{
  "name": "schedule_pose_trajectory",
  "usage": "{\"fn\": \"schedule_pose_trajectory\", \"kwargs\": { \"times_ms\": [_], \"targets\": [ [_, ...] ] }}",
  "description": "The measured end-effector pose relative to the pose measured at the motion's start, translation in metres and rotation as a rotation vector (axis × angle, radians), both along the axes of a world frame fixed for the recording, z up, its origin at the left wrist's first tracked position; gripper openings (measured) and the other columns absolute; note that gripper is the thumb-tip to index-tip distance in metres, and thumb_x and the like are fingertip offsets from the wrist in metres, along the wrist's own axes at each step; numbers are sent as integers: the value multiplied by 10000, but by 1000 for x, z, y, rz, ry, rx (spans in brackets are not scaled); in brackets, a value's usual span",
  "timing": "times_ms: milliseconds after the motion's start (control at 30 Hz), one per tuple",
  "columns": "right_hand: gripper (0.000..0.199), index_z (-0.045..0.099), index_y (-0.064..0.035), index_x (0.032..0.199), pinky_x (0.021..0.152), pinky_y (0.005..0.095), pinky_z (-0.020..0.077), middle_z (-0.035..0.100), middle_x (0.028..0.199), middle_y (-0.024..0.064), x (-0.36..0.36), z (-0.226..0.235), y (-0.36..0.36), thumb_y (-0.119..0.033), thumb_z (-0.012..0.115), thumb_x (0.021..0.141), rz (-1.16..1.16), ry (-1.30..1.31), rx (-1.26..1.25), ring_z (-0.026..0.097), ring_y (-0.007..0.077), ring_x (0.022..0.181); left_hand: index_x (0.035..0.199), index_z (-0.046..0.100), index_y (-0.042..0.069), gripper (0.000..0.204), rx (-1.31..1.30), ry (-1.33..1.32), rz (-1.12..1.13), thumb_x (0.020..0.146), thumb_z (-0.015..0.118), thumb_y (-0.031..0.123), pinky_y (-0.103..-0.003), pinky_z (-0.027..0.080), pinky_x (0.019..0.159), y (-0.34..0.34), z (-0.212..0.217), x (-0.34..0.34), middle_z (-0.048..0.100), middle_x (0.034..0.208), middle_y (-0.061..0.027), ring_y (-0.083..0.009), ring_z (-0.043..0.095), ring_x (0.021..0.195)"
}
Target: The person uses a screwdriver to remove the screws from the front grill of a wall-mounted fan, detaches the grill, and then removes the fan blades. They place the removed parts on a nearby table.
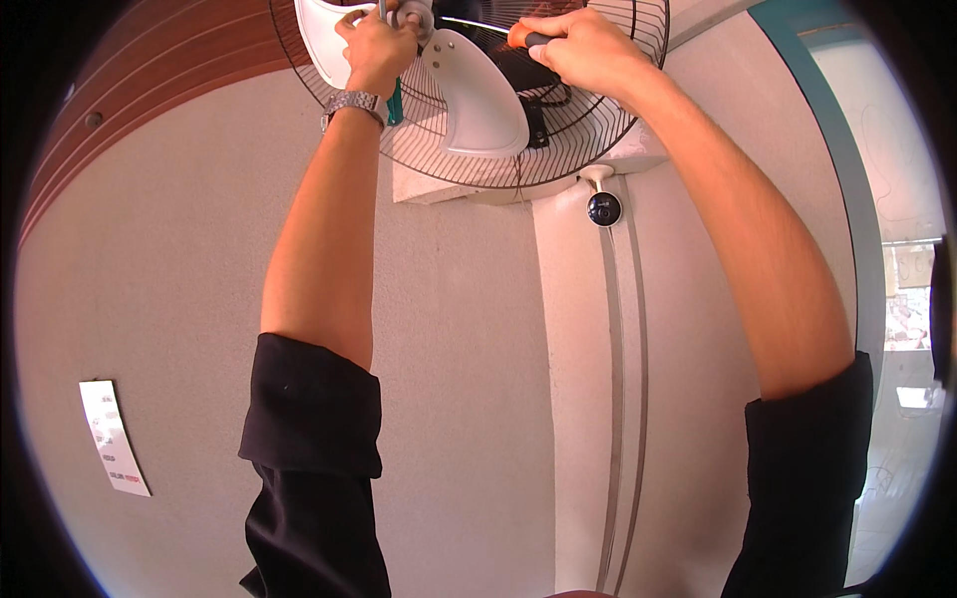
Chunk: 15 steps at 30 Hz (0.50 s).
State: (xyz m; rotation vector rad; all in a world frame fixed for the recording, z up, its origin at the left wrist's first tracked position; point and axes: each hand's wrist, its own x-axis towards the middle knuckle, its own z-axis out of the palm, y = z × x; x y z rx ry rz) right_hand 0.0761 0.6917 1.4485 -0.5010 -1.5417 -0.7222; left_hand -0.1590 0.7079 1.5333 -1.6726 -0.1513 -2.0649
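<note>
Both my arms reach up to a wall fan with white blades and a dark wire guard. My left hand is closed at the fan's grey hub, its fingers bent around a tool. That tool's teal handle sticks out below the palm, and a thin metal piece shows above the fingers; its exact kind is hidden. In my right hand I grip a screwdriver with an orange and black handle. Its shaft points left toward the hub; the tip's contact is unclear.
Below the guard, a small round black camera hangs from a white mount. Cable channels run down the wall beneath it. A white sign is at the lower left, and a teal frame borders the glass at right.
</note>
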Motion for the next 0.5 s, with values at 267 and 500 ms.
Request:
{"fn": "schedule_pose_trajectory", "kwargs": {
  "times_ms": [267, 500],
  "targets": [
    [361, 759, -97, 1062, 813, 467, 530, 733, 967, 200, -27, -38, -51, -364, 528, 987, -84, 86, -54, 711, 344, 911, 1242, 453, -27, 377, 36, 64, -46, 902, 611, -62, -284, 547, 668, 7, 12, -15, 603, 851, -58, -132, 624, 681],
    [341, 762, -44, 940, 595, 455, 532, 702, 739, 214, -24, -29, -25, -325, 571, 969, -164, 94, 199, 702, 347, 660, 1239, 454, -16, 366, 14, 0, 1, 910, 610, -47, -281, 546, 657, 4, 6, -5, 590, 872, -62, -131, 622, 685]
  ]
}}
